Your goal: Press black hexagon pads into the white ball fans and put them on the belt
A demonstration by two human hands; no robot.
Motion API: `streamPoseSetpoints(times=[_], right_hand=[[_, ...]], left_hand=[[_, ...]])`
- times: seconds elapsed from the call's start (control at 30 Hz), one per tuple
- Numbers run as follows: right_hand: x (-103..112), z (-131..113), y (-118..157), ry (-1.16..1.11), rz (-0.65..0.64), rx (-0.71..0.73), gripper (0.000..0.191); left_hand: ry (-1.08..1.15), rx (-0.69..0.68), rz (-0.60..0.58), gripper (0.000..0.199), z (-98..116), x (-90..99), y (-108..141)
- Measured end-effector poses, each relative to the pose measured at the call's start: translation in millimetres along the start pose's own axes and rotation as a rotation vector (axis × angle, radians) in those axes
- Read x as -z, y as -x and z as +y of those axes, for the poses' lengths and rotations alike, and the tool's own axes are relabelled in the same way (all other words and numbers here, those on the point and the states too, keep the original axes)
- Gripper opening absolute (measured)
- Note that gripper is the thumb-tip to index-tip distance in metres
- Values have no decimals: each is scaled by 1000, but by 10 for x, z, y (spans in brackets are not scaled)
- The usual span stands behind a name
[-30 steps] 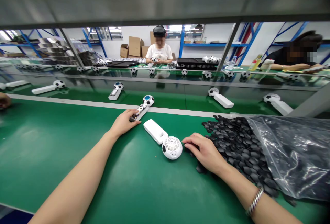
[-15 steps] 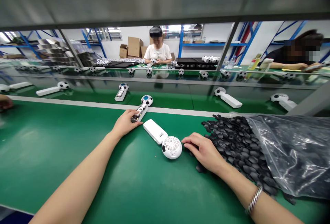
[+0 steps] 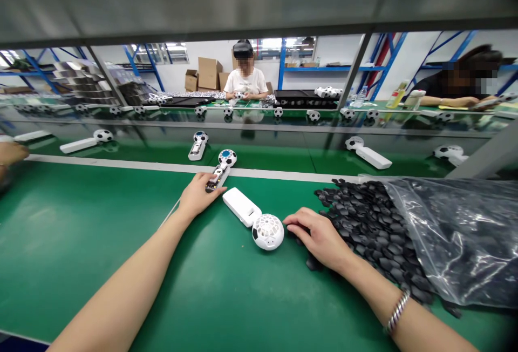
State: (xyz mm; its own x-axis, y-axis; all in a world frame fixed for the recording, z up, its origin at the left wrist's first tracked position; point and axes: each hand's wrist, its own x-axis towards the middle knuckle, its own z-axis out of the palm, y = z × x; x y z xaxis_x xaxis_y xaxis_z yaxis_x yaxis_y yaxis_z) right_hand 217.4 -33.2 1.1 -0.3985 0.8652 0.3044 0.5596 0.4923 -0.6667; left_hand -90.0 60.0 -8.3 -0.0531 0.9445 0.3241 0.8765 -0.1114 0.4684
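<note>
My left hand (image 3: 199, 194) is closed on the handle of a handheld fan (image 3: 222, 171) with a football-patterned head; its handle lies opened, showing the parts inside, and a blue disc sits in the head. In front of it lies a second fan, white (image 3: 243, 206), its round grille head (image 3: 267, 231) pointing toward me. Just right of that head, my right hand (image 3: 318, 236) rests with half-curled fingers, thumb and index slightly apart, and nothing visible between them. Small black pieces (image 3: 376, 228) are heaped beside and behind this hand.
A clear plastic bag (image 3: 457, 244) lies over the heap's right side. Beyond the pale strip, several football fans lie on the dark green surface (image 3: 303, 157). A co-worker's hand (image 3: 12, 155) is at the far left. Two people sit opposite. A metal shelf (image 3: 243, 4) hangs overhead.
Fans beyond the strip have shifted slightly to the right. The co-worker's hand at far left reaches further into view. A thin pale line now shows beside my left forearm. My hands are almost unmoved.
</note>
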Motion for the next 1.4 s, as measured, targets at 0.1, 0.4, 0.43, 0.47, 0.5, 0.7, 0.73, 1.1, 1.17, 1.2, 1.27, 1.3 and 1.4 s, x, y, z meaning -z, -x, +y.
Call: streamPoseSetpoints(times=[0.1, 0.4, 0.43, 0.47, 0.5, 0.7, 0.73, 1.1, 1.17, 1.2, 1.27, 1.3, 1.4], right_hand=[[-4, -3, -6, 1, -3, 1, 16], [14, 45, -3, -13, 23, -29, 17], [16, 50, -6, -4, 23, -22, 17], [19, 54, -10, 4, 23, -16, 16], [20, 57, -13, 11, 22, -13, 16], [20, 68, -15, 17, 21, -18, 17], [20, 69, -14, 16, 21, -22, 17], [16, 59, -9, 21, 19, -17, 18], [11, 64, -8, 13, 8, -22, 18], [9, 67, -8, 10, 4, -22, 18], [9, 68, -10, 8, 2, -16, 18], [10, 66, -12, 11, 6, -11, 18], [14, 58, -18, 29, 13, 5, 18]], left_hand=[[38, 135, 26, 58, 32, -54, -129], [683, 338, -103, 18, 33, 116, -441], [788, 340, -97, 16, 54, 173, -432], [888, 340, -80, 16, 83, 231, -422], [980, 338, -55, 15, 122, 286, -416], [1259, 349, 203, 14, 414, 519, -442], [1286, 363, 259, 16, 449, 536, -448], [1325, -112, 588, 27, 1022, 891, -33], [1216, -349, 658, 36, 1120, 961, 102], [1153, -385, 629, 42, 1143, 970, 144], [1059, -260, 486, 47, 1161, 950, 186], [1043, -142, 390, 44, 1168, 936, 199], [1123, -60, 326, 34, 1250, 949, 275]])
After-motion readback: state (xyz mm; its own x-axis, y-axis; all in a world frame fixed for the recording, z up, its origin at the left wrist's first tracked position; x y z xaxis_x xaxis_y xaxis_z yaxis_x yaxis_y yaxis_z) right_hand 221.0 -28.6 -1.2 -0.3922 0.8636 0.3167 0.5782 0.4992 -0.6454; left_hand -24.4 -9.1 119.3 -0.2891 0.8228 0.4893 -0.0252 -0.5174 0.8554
